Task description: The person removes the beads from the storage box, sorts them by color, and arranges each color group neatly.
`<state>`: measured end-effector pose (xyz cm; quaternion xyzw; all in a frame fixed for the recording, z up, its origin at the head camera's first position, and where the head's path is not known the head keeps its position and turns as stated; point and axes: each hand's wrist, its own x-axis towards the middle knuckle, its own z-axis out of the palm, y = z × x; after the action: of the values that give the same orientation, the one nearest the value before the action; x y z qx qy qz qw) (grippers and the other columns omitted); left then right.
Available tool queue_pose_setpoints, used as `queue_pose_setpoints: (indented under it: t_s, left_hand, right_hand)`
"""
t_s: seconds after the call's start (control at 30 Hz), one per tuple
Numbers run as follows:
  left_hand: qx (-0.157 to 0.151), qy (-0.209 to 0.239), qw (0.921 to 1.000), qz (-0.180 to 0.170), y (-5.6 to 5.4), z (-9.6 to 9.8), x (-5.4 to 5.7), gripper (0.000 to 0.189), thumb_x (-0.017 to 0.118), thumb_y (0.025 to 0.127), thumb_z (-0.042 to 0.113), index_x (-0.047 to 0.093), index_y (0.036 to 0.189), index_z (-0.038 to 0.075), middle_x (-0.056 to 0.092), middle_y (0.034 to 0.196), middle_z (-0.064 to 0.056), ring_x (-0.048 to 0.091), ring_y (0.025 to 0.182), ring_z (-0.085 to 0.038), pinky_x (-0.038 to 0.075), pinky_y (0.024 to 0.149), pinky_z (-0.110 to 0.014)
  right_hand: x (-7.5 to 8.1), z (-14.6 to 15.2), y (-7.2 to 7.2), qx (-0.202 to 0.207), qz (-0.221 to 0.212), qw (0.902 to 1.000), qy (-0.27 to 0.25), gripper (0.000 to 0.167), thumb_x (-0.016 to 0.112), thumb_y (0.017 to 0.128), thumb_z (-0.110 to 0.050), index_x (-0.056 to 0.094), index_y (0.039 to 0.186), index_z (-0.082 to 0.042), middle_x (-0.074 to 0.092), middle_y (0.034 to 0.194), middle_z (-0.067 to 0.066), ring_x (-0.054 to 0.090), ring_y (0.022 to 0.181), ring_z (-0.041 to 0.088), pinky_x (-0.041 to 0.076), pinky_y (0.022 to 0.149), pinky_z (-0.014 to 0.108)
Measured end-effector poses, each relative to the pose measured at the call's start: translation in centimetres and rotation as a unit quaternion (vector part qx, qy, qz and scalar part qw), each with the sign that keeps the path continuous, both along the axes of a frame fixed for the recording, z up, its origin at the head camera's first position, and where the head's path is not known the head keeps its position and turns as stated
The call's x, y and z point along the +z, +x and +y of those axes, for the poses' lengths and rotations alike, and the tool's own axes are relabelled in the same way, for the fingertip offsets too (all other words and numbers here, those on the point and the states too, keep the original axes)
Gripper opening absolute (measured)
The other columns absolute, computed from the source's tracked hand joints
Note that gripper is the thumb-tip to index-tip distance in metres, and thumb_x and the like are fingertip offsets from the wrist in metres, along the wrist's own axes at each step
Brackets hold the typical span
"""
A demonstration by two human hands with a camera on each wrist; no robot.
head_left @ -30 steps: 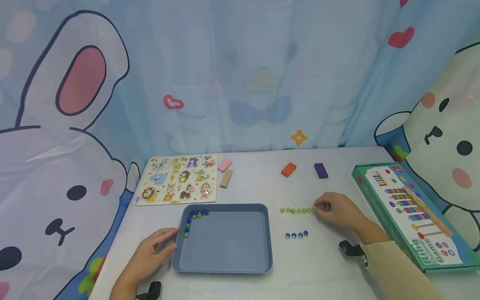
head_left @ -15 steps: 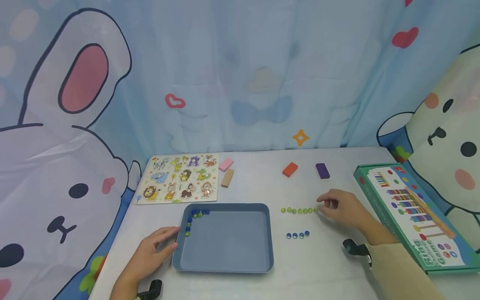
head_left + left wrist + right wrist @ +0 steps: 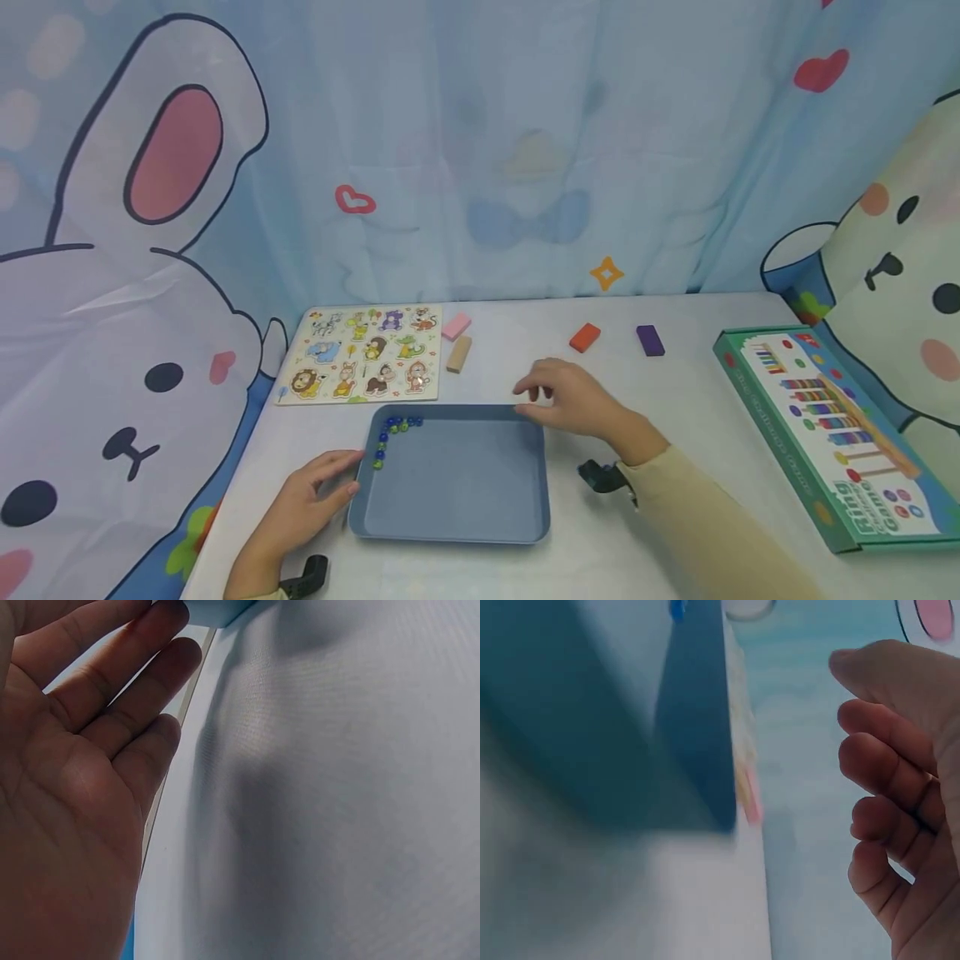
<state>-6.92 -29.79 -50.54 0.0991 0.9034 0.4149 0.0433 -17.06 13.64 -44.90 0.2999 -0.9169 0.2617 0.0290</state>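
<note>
A blue-grey tray lies on the white table. Inside its far left corner, small shiny blue and green beads form a bent line along the far and left walls. My left hand has relaxed, extended fingers, its fingertips at the tray's left rim; in the left wrist view its palm holds nothing. Over the tray's far right corner hovers my right hand, fingers loosely bent and thumb apart. Nothing shows between thumb and fingers in the right wrist view. Rows of beads right of the tray are hidden behind this hand and wrist.
An animal picture puzzle board lies behind the tray. Nearby are pink, tan, orange and purple blocks. A green game box occupies the right side; a printed curtain hangs behind.
My right hand has left the end of the green bead row and moved left to the tray's far right corner, covering the bead rows. My left hand has stayed at the rim.
</note>
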Motion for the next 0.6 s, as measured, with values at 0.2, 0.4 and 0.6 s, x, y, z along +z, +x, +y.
queue_pose_setpoints:
  t_s: [0.2,0.4,0.6]
  left_hand:
    - [0.000,0.008,1.0000,-0.001,0.0,0.0,-0.1,0.046,0.074,0.098,0.030,0.066,0.142,0.017,0.067,0.140,0.002,0.058,0.139,-0.032,0.045,0.117,-0.060]
    - [0.000,0.014,0.9999,-0.008,0.0,0.0,-0.1,0.046,0.075,0.098,0.028,0.066,0.142,0.017,0.067,0.141,0.001,0.056,0.140,-0.034,0.045,0.117,-0.060]
    - [-0.003,0.017,0.9998,-0.009,-0.1,-0.1,-0.1,0.046,0.075,0.098,0.028,0.065,0.143,0.019,0.067,0.141,0.003,0.056,0.141,-0.031,0.046,0.117,-0.060]
  right_hand:
    - [-0.5,-8.0,-1.0,0.070,-0.013,0.9969,0.035,0.027,0.081,0.091,-0.039,0.081,0.110,-0.020,0.065,0.087,-0.011,0.059,0.083,0.009,0.051,0.070,0.021]
    - [-1.7,-13.4,-1.0,0.128,-0.019,0.9896,0.063,0.030,0.078,0.092,-0.043,0.081,0.112,-0.020,0.064,0.088,-0.012,0.054,0.082,0.002,0.049,0.070,0.018]
    - [-3.0,-17.3,-0.5,0.159,-0.018,0.9845,0.072,0.029,0.079,0.092,-0.043,0.082,0.111,-0.021,0.065,0.086,-0.012,0.053,0.076,0.001,0.044,0.064,0.013]
